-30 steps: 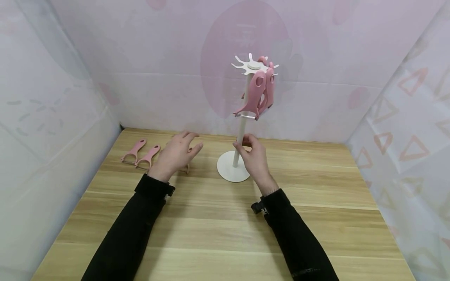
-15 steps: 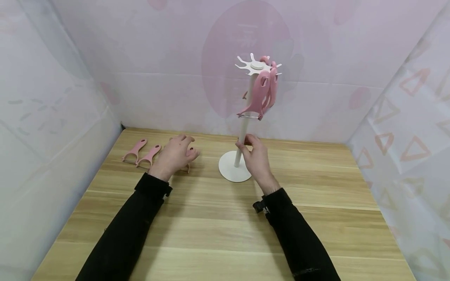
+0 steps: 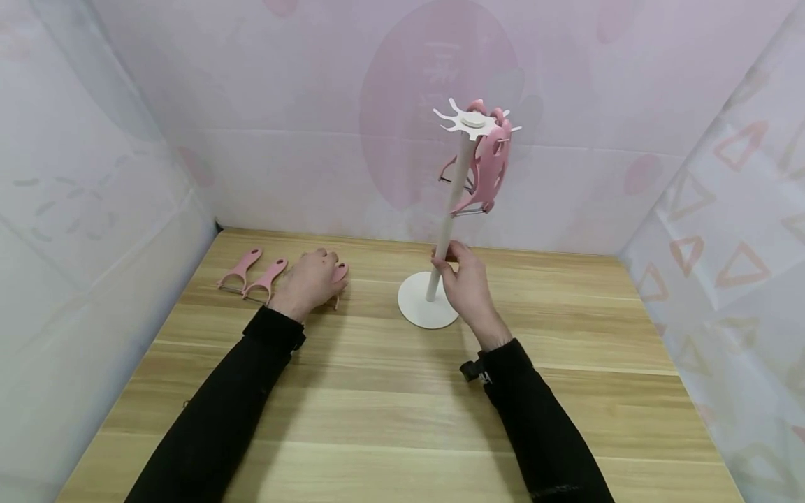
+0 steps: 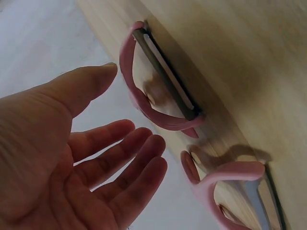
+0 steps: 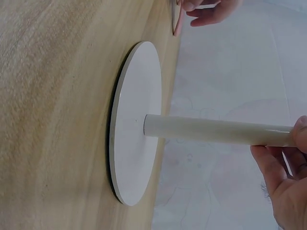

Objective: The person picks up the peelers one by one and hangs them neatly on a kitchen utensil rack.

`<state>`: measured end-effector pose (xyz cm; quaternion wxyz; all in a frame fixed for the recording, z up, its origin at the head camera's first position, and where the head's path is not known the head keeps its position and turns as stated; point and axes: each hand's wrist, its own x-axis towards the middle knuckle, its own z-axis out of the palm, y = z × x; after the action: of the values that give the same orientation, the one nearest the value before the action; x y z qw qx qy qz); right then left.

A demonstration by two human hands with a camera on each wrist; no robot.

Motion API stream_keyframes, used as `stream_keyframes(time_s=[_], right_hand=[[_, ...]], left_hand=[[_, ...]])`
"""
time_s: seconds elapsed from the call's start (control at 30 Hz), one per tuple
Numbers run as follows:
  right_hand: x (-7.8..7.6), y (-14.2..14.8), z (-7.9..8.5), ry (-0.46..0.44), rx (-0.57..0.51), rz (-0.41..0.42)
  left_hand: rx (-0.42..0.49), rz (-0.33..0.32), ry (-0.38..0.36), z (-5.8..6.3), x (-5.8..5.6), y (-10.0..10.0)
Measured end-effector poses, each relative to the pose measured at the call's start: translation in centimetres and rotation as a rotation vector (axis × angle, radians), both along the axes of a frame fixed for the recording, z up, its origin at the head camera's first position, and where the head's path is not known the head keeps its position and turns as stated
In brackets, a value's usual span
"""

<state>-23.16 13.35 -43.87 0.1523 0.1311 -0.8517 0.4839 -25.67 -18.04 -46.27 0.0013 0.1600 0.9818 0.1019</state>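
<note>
My right hand (image 3: pixel 470 288) pinches the white pole (image 3: pixel 445 230) of an upright stand between thumb and fingers, above its round base (image 5: pixel 136 163). Several pink peelers (image 3: pixel 492 168) hang from the right and back of the stand's spoked top (image 3: pixel 473 122). Over on the left, my left hand (image 3: pixel 307 281) is lowered over a pink peeler (image 3: pixel 340 271) lying on the table, partly hidden in the head view. The left wrist view has the fingers loosely bent and apart from that peeler's pink frame (image 4: pixel 136 98), with a second peeler (image 4: pixel 211 191) below.
Two more pink peelers, one at the far left (image 3: pixel 242 269) and one beside it (image 3: pixel 267 279), lie left of my left hand on the wooden table (image 3: pixel 402 419). Pale patterned sheets (image 3: pixel 302 175) stand behind the table and along both sides.
My left hand has come down closer to the peeler, its fingers bending. The stand has turned, its hanging peelers swinging rightward, and it has shifted slightly right with my right hand on the pole.
</note>
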Motion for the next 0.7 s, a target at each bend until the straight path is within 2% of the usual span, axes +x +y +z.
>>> stream_keyframes(time_s=[0.47, 0.7], right_hand=[[0.8, 0.9, 0.4, -0.054, -0.023, 0.052], [0.7, 1.1, 0.2, -0.059, -0.023, 0.053]], left_hand=[[-0.007, 0.026, -0.094, -0.4, -0.2, -0.5], [0.009, 0.019, -0.09, -0.4, -0.3, -0.6]])
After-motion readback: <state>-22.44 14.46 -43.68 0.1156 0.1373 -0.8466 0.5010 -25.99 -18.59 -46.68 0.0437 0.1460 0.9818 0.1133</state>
